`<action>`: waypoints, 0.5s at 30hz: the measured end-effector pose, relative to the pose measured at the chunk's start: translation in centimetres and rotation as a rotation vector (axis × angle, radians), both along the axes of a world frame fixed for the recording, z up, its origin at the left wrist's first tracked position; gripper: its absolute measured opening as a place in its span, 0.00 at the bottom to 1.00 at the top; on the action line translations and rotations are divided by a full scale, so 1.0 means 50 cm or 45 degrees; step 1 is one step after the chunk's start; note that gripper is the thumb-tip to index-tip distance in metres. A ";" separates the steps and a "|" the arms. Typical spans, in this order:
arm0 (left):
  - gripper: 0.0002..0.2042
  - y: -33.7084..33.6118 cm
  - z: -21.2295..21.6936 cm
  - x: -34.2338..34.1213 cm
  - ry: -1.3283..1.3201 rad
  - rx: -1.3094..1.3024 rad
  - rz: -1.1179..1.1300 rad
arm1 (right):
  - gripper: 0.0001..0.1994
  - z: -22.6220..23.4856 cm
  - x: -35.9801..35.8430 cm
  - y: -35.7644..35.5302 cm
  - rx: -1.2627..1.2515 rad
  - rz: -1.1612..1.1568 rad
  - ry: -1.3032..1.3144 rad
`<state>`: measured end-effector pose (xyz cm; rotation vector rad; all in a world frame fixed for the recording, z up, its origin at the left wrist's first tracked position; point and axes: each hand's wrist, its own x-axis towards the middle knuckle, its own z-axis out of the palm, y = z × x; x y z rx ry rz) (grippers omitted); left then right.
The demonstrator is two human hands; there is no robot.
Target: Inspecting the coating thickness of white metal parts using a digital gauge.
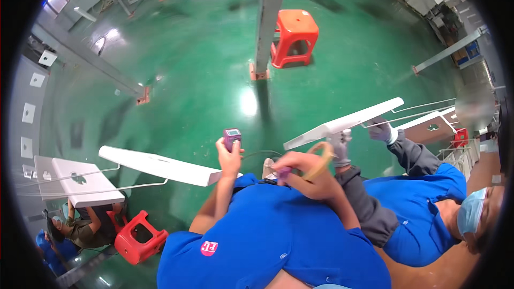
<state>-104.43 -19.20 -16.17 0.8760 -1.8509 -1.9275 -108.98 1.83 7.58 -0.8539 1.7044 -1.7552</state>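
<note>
My left hand (229,156) is raised in front of my blue shirt and grips a small purple handheld device (232,137) with a little screen. My right hand (306,175) is closed around a small purple piece (282,172) and a yellowish loop (323,156). A thin cable (257,153) runs between the two hands. Just right of my right hand, a co-worker's grey-gloved hands (340,145) hold a long white panel (342,122) from below.
Another long white panel (160,166) lies on a wire rack at my left. Red stools stand far ahead (294,35) and lower left (139,238). A grey metal post (267,21) rises from the green floor. A person crouches at lower left (75,230).
</note>
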 end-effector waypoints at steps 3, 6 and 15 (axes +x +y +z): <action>0.21 0.019 -0.011 -0.070 -0.025 -0.016 0.134 | 0.09 -0.106 -0.045 0.028 0.226 0.108 -0.189; 0.22 0.026 -0.083 -0.138 -0.126 0.043 0.340 | 0.09 -0.184 -0.073 0.046 0.076 0.092 -0.236; 0.23 -0.139 -0.335 -0.154 -0.519 -0.379 0.757 | 0.08 -0.236 -0.173 0.074 0.108 -0.053 0.199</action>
